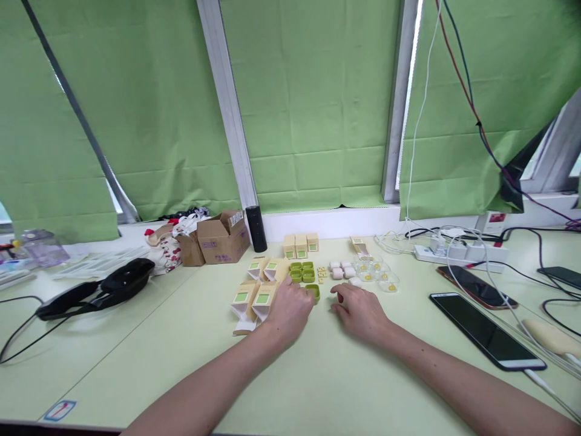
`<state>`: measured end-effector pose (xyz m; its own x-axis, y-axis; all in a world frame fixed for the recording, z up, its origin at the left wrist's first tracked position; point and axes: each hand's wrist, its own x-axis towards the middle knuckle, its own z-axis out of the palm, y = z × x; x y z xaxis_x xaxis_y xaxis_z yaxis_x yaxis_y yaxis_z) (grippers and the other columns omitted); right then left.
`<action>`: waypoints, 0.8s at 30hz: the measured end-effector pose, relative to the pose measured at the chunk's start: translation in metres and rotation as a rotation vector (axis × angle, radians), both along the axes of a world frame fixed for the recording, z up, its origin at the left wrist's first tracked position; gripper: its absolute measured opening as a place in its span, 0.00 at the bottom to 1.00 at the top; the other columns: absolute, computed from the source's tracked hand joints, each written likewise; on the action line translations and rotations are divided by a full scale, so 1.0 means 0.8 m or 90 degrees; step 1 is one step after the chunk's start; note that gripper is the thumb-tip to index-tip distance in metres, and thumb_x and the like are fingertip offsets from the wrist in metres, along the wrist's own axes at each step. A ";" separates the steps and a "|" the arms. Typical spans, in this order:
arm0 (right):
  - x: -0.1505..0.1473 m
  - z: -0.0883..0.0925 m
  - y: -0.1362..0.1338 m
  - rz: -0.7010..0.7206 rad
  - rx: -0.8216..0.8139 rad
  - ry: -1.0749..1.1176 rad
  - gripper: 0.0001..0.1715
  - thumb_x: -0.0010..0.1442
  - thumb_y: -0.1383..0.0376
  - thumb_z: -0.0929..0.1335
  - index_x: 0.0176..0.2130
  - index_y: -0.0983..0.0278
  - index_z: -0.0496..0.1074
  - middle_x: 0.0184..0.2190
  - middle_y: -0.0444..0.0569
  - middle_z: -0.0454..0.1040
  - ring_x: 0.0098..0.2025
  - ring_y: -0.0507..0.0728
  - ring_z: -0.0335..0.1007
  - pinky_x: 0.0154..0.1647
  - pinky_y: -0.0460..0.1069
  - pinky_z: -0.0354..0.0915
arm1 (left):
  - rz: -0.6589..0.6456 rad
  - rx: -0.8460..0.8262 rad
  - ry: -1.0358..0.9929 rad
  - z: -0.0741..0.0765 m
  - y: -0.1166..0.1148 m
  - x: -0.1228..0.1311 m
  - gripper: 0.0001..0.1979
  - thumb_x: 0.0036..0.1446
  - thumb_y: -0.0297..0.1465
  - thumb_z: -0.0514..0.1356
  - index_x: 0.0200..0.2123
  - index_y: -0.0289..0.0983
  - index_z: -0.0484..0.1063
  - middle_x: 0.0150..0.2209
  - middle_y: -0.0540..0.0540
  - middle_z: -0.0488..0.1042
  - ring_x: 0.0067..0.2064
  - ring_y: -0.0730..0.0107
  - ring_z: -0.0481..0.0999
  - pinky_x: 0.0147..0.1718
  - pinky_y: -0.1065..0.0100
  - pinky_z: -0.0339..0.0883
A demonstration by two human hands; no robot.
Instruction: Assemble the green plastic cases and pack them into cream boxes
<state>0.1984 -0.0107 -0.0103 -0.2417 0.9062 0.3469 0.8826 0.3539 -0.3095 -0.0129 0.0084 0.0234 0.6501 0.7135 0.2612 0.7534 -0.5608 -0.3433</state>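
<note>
My left hand (292, 307) is closed, its fingertips at a small green square cup (314, 295) that stands on the table and is partly hidden by them. My right hand (362, 310) hovers low to the right of that cup, thumb and fingers apart, with nothing visible in it. Several more green cups (302, 271) are grouped just beyond. Right of these lie tiny yellow pieces (321, 274), white and pinkish rounded blocks (342, 270) and clear plastic shells with yellow centres (376, 270). Open cardboard boxes with green labels (247, 297) lie beside my left hand.
Closed small boxes (301, 246) stand behind, near a black cylinder (256, 229) and a brown carton (223, 237). At right are phones (486, 330), a power strip (458, 253) and loose cables. A black headset-like device (97, 289) lies left. Green blinds hang behind.
</note>
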 end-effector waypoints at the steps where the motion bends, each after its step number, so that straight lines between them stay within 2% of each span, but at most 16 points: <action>1: 0.000 0.000 0.000 0.006 0.009 0.011 0.17 0.65 0.67 0.69 0.54 0.61 0.73 0.44 0.51 0.81 0.44 0.62 0.77 0.37 0.51 0.61 | -0.012 0.009 0.002 0.000 -0.002 0.001 0.14 0.43 0.13 0.59 0.30 0.36 0.73 0.27 0.40 0.79 0.32 0.55 0.78 0.40 0.57 0.59; 8: -0.002 -0.007 0.002 0.060 0.048 0.074 0.28 0.62 0.63 0.72 0.61 0.60 0.68 0.48 0.51 0.79 0.46 0.62 0.77 0.43 0.54 0.66 | -0.070 0.044 0.023 -0.004 -0.014 0.010 0.11 0.46 0.15 0.58 0.30 0.36 0.71 0.28 0.43 0.79 0.32 0.59 0.78 0.40 0.59 0.60; 13: -0.002 -0.013 0.005 0.072 0.058 0.104 0.18 0.64 0.65 0.70 0.54 0.59 0.71 0.45 0.49 0.79 0.44 0.61 0.76 0.42 0.53 0.66 | -0.124 0.090 -0.010 -0.013 -0.013 0.010 0.11 0.46 0.15 0.57 0.28 0.36 0.69 0.26 0.45 0.77 0.30 0.60 0.76 0.37 0.59 0.58; 15: -0.001 -0.013 0.007 0.071 0.064 0.123 0.17 0.64 0.65 0.70 0.53 0.59 0.70 0.44 0.48 0.79 0.42 0.60 0.75 0.40 0.53 0.66 | -0.137 0.104 -0.034 -0.016 -0.012 0.008 0.11 0.46 0.15 0.57 0.29 0.37 0.68 0.25 0.45 0.77 0.30 0.61 0.75 0.37 0.59 0.58; 21: 0.002 -0.011 0.008 0.075 0.077 0.190 0.17 0.64 0.64 0.70 0.53 0.58 0.68 0.45 0.48 0.76 0.38 0.58 0.73 0.39 0.53 0.66 | -0.164 0.093 -0.240 -0.010 -0.014 0.003 0.07 0.66 0.23 0.54 0.35 0.38 0.68 0.28 0.47 0.75 0.31 0.63 0.73 0.38 0.58 0.59; 24: 0.004 -0.008 0.007 0.080 0.096 0.237 0.17 0.64 0.65 0.68 0.53 0.58 0.67 0.47 0.49 0.74 0.40 0.58 0.74 0.41 0.53 0.68 | -0.167 0.064 -0.366 -0.006 -0.015 0.001 0.05 0.66 0.24 0.54 0.40 0.39 0.67 0.35 0.45 0.76 0.38 0.60 0.74 0.42 0.57 0.63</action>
<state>0.2017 -0.0052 -0.0165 -0.1802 0.8102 0.5578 0.6675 0.5173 -0.5356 -0.0121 -0.0034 0.0185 0.5356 0.5029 0.6784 0.6747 -0.7379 0.0144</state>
